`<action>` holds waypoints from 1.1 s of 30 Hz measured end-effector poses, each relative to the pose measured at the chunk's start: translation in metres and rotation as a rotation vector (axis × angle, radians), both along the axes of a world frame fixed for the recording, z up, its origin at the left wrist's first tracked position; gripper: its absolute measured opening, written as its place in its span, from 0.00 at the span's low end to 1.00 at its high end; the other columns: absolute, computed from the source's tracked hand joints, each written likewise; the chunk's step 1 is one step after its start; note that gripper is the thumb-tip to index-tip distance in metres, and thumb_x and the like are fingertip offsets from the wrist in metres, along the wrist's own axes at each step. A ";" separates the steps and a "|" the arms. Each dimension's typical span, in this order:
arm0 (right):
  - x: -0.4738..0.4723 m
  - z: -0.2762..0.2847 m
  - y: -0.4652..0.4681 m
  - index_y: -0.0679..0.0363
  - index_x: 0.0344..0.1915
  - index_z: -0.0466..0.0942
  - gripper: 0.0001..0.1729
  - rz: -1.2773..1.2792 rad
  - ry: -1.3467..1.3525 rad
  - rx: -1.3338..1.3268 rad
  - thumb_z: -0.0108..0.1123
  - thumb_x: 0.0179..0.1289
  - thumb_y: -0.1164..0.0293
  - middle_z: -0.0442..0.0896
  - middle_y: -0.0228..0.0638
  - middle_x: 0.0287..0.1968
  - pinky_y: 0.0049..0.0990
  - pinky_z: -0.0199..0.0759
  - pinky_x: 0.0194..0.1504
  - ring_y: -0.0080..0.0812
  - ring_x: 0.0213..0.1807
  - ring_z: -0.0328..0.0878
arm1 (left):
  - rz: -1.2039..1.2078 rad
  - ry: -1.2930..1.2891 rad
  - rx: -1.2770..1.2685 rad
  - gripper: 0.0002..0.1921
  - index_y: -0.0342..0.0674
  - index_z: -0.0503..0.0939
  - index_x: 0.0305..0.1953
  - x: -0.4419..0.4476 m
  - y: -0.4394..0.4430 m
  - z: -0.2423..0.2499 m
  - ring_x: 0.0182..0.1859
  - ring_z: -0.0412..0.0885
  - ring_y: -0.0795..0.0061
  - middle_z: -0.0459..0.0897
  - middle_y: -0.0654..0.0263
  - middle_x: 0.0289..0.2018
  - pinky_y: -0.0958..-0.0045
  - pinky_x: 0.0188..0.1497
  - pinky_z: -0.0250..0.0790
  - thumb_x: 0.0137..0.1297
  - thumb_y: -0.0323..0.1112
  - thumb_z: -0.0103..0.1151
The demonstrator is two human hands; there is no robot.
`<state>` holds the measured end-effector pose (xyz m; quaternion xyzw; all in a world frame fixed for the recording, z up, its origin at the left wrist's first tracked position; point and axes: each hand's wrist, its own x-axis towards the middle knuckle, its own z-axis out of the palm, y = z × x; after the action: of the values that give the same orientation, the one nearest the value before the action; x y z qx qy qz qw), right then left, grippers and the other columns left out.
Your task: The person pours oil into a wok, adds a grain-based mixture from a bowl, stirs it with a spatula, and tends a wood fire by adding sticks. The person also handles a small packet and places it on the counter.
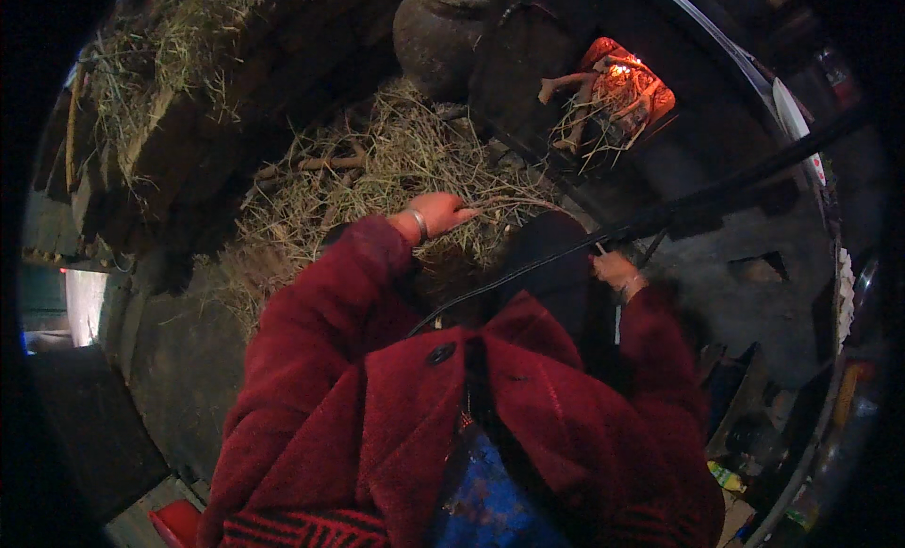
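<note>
My left hand [440,212], with a metal bangle at its wrist, pinches a thin twig [527,202] over a heap of dry grass and sticks [417,152]. The twig arcs to the right, over my dark-clad knee [548,265]. A short bit of a thin stick [601,248] sticks out of the closed fingers of my right hand [616,271], to the right of the knee. Whether this is the other end of the same twig I cannot tell. Ahead on the right, a fire burns in the stove opening [636,81], with branches [583,99] and straw jutting out of it.
A round earthen jar [438,42] stands behind the heap, left of the stove. More dry grass [177,46] lies on a raised ledge at the upper left. A dark cable [523,269] crosses the view between my arms. Something red [177,523] sits at the lower left.
</note>
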<state>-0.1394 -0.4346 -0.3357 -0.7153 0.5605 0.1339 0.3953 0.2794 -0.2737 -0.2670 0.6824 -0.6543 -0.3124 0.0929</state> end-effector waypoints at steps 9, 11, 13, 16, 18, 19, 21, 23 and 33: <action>0.067 0.051 0.012 0.71 0.30 0.78 0.23 -0.020 -0.268 -0.273 0.49 0.64 0.59 0.81 0.54 0.28 0.40 0.70 0.35 0.49 0.33 0.80 | -0.168 0.080 -0.041 0.21 0.41 0.80 0.37 -0.015 0.017 0.024 0.36 0.78 0.49 0.81 0.53 0.31 0.56 0.38 0.70 0.62 0.55 0.51; 0.097 0.108 -0.006 0.69 0.32 0.77 0.26 0.119 -0.151 -0.353 0.50 0.64 0.53 0.80 0.47 0.25 0.36 0.70 0.29 0.42 0.25 0.77 | -0.269 -0.129 -0.173 0.20 0.42 0.79 0.37 0.013 0.014 0.060 0.36 0.78 0.50 0.81 0.54 0.30 0.55 0.37 0.70 0.61 0.55 0.52; 0.120 0.161 -0.009 0.66 0.34 0.75 0.29 -0.030 -0.198 0.138 0.49 0.65 0.47 0.73 0.33 0.21 0.27 0.62 0.19 0.26 0.17 0.67 | -0.345 -0.273 -0.328 0.14 0.44 0.77 0.35 0.027 0.016 0.091 0.34 0.78 0.54 0.79 0.58 0.27 0.55 0.35 0.69 0.61 0.48 0.53; 0.167 0.193 0.017 0.63 0.36 0.74 0.30 -0.087 -0.265 0.449 0.47 0.65 0.43 0.66 0.24 0.19 0.17 0.52 0.15 0.16 0.16 0.57 | -0.498 -0.391 -0.577 0.05 0.47 0.76 0.30 0.017 0.020 0.122 0.33 0.80 0.60 0.80 0.63 0.25 0.59 0.35 0.69 0.58 0.39 0.53; 0.187 0.196 0.039 0.62 0.37 0.72 0.31 -0.048 -0.354 0.553 0.47 0.63 0.41 0.68 0.26 0.21 0.15 0.51 0.14 0.18 0.15 0.59 | -0.589 -0.378 -0.612 0.03 0.46 0.76 0.28 -0.007 0.021 0.127 0.33 0.80 0.63 0.79 0.65 0.24 0.62 0.34 0.70 0.53 0.35 0.54; 0.194 0.194 0.048 0.62 0.36 0.72 0.31 -0.069 -0.418 0.619 0.48 0.63 0.41 0.68 0.26 0.22 0.15 0.51 0.14 0.18 0.15 0.59 | -0.699 -0.341 -0.600 0.04 0.44 0.76 0.28 -0.021 0.021 0.125 0.32 0.80 0.63 0.79 0.65 0.24 0.64 0.34 0.70 0.52 0.34 0.53; 0.200 0.187 0.063 0.56 0.32 0.70 0.27 -0.034 -0.546 0.603 0.47 0.64 0.42 0.68 0.24 0.21 0.15 0.50 0.14 0.17 0.16 0.60 | -0.797 -0.271 -0.712 0.04 0.41 0.74 0.29 -0.043 0.020 0.120 0.36 0.77 0.62 0.77 0.63 0.29 0.64 0.40 0.69 0.52 0.33 0.52; 0.195 0.182 0.065 0.54 0.34 0.71 0.26 -0.129 -0.622 0.766 0.47 0.64 0.42 0.70 0.24 0.22 0.14 0.49 0.14 0.16 0.16 0.59 | -0.738 -0.098 -0.824 0.06 0.42 0.74 0.31 -0.058 0.014 0.115 0.41 0.76 0.64 0.77 0.65 0.33 0.65 0.41 0.68 0.52 0.36 0.54; 0.157 0.177 0.108 0.61 0.44 0.74 0.21 0.225 -0.815 0.795 0.61 0.59 0.57 0.78 0.37 0.36 0.14 0.52 0.18 0.19 0.25 0.67 | -0.913 -0.045 -1.024 0.16 0.41 0.72 0.40 -0.066 0.002 0.112 0.40 0.72 0.67 0.72 0.66 0.37 0.67 0.38 0.67 0.49 0.37 0.55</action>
<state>0.0180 -0.3271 -0.1582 -0.5610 0.1900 0.0890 0.8008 0.2135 -0.2713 -0.1551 0.2147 -0.9434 0.0426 0.2492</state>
